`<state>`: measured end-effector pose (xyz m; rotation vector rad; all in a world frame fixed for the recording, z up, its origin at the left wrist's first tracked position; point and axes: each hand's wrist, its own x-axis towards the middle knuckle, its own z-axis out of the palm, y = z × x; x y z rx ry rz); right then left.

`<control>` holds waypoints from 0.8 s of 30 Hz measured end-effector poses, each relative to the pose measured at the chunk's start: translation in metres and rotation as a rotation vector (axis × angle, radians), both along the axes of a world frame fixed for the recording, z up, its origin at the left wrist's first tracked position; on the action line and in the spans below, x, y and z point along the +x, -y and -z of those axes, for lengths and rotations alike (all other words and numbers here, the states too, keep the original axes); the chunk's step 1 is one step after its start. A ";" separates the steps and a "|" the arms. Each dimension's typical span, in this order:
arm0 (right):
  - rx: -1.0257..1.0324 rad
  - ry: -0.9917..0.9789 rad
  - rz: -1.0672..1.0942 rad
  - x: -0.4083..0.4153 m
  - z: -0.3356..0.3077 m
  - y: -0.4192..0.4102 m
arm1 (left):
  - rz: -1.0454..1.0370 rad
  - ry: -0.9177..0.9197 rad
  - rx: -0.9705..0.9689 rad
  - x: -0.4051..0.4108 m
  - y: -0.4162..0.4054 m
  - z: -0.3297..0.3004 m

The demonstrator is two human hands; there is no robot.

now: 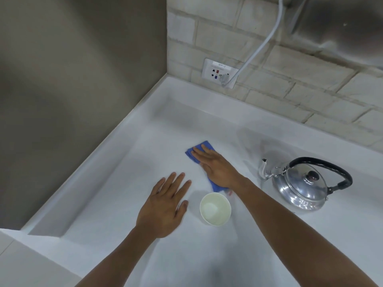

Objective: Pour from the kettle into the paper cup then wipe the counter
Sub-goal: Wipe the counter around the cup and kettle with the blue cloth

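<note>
My right hand (215, 166) lies flat on a blue cloth (195, 150), pressing it against the white counter (116, 183). My left hand (165, 206) rests flat on the counter with fingers spread, holding nothing. A white paper cup (215, 209) stands upright between my two forearms, just right of my left thumb. The steel kettle (300, 187) with a black handle sits to the right, its spout pointing left toward my right wrist.
A grey wall borders the counter on the left and a brick wall runs along the back. A wall socket (219, 72) holds a plug with a white cable (267, 38) running up. A metal surface (342, 27) hangs at the top right.
</note>
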<state>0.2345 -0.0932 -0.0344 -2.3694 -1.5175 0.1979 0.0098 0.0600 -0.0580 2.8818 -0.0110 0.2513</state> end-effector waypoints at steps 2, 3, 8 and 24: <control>0.008 -0.010 0.099 0.012 -0.002 -0.004 | -0.003 0.006 -0.017 0.000 0.001 -0.001; 0.001 -0.011 0.165 0.016 -0.003 -0.012 | -0.002 0.010 -0.026 0.000 0.001 -0.001; -0.105 -0.194 0.169 0.009 -0.007 -0.041 | 0.005 0.021 -0.048 -0.001 0.001 -0.004; 0.370 -0.190 0.774 -0.097 -0.010 0.070 | -0.290 -0.234 -0.303 0.154 0.052 -0.063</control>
